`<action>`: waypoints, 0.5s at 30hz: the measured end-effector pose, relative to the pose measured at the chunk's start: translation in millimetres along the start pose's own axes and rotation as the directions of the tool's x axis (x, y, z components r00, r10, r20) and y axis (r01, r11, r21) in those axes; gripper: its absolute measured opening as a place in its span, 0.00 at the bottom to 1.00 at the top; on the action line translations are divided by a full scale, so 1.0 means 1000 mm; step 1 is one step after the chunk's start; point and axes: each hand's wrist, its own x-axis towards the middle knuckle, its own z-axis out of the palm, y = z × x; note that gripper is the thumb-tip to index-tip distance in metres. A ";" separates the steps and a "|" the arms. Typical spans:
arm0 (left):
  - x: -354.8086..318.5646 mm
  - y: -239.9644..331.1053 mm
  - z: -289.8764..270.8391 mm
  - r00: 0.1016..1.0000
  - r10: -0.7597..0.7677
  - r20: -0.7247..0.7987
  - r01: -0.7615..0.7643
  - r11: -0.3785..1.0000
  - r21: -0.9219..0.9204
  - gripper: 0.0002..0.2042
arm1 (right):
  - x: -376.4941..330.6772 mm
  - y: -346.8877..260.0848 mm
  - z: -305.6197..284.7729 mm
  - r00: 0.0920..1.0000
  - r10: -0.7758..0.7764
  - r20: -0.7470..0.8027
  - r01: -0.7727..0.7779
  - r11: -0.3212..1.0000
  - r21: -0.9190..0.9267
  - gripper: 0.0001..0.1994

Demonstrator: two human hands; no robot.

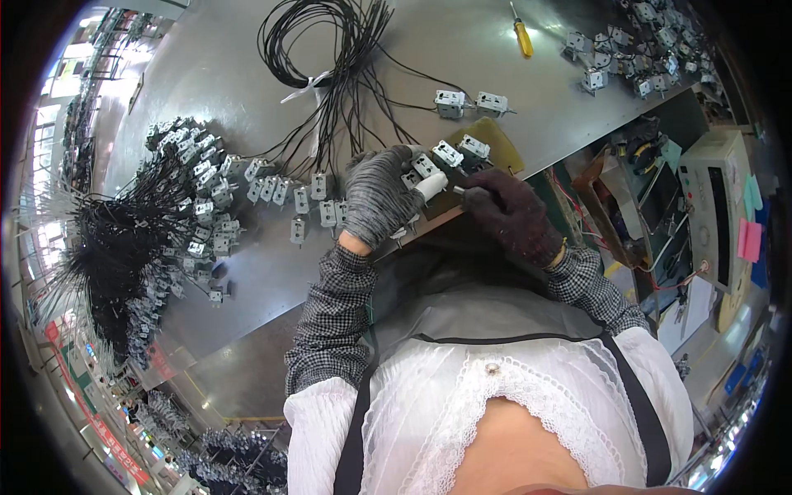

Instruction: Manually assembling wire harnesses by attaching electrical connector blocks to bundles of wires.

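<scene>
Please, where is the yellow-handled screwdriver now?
In the head view, the yellow-handled screwdriver lies at upper right on the metal table, left of the heaped parts.

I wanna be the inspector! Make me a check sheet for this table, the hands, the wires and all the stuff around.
Surface: grey metal table, shiny.
Job's things: small metal units between the hands, near a yellowish piece.
Clutter: yellow-handled screwdriver; heap of more units, upper right.
Hands: left hand, grey glove, touching units; right hand, dark red glove, beside them, grip unclear.
Cables: black coil with a white tie; thick black bundle at left.
Surroundings: beige box and pink notes at right.
</scene>
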 end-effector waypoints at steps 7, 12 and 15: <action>0.000 0.005 0.009 0.994 0.000 -0.108 -0.011 0.995 -0.103 0.24 | 0.005 -0.015 0.006 0.974 -0.225 0.000 0.224 0.969 -0.100 0.15; 0.001 0.008 0.003 0.997 0.069 -0.046 -0.067 0.997 0.038 0.26 | -0.003 0.011 0.024 0.982 0.054 0.178 -0.140 0.845 0.516 0.20; 0.000 0.008 0.004 0.996 0.059 -0.060 -0.053 0.993 0.102 0.26 | -0.016 0.018 0.019 0.782 0.082 0.618 -0.621 0.011 0.784 0.22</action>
